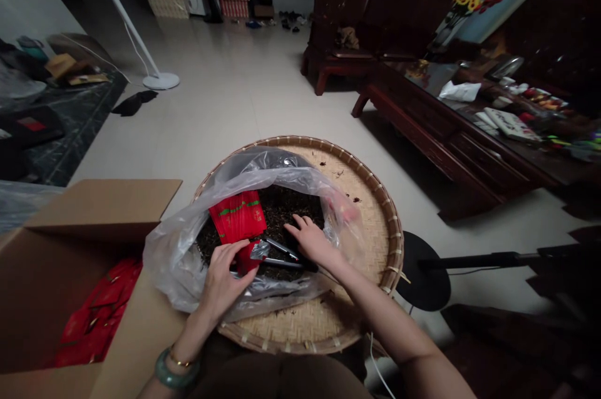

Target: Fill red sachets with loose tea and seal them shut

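My left hand [225, 283] pinches a small red packet [245, 259] between thumb and fingers; its silvery inside shows at the mouth. My right hand [310, 239] lies with fingers spread on dark, dried, leaf-like bits [291, 202] that fill a clear plastic bag [176, 245]. Between the hands is a black and silver two-armed tool [282, 262], its arms apart and pointing at the packet. Its joined end is partly hidden by my right wrist, and I cannot tell whether that hand touches it. A fanned stack of red packets [238, 216] rests on the dark bits, inside the bag.
The bag stands on a round woven bamboo tray [375, 211] with a few dark bits scattered on it. At left, an open cardboard box [141, 317] holds several red packets [98, 311]. A black round stand base [422, 270] is at right, near a dark wooden table [436, 129].
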{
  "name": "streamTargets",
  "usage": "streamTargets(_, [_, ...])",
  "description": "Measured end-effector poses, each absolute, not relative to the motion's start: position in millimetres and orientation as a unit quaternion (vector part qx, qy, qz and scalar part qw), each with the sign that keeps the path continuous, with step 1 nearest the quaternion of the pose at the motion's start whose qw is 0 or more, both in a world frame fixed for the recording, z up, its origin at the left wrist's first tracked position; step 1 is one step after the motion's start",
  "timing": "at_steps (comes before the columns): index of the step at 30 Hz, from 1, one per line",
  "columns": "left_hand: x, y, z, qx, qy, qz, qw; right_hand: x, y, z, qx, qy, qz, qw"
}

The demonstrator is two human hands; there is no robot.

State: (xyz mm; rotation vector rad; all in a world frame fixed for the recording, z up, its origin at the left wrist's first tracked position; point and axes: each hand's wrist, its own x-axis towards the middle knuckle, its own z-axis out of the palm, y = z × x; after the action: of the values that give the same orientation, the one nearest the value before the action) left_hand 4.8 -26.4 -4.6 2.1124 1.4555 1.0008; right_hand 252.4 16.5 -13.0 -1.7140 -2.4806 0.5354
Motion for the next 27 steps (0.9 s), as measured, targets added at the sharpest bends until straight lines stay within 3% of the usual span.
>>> streamTargets(5, [7,-31,-5,0.729,0.538,0.368,0.21,237,24,-18,-0.582,-0.802,0.126,-0.039])
streamTargets(13, [3,-29,-4,0.701,0.562,0.379,0.222,240,27,-17,-0.598,-0.785,0.16,-0.003])
streamTargets(16, [2,-29,-3,0.698,0.564,0.381,0.223,248,31,-15,-0.596,-0.769,0.212,0.096])
streamTargets(19, [1,-29,-5,0.693,0.569,0.381,0.226,251,37,-16,-0.6,-0.696,0.292,0.266])
streamTargets(23, [0,-29,-7,0.688,0.574,0.382,0.224,246,41,-22,-0.567,-0.439,0.504,0.482])
streamTargets(27, [-1,-28,-9,0.689,0.57,0.386,0.226,241,37,-22,-0.473,-0.195,0.677,0.529])
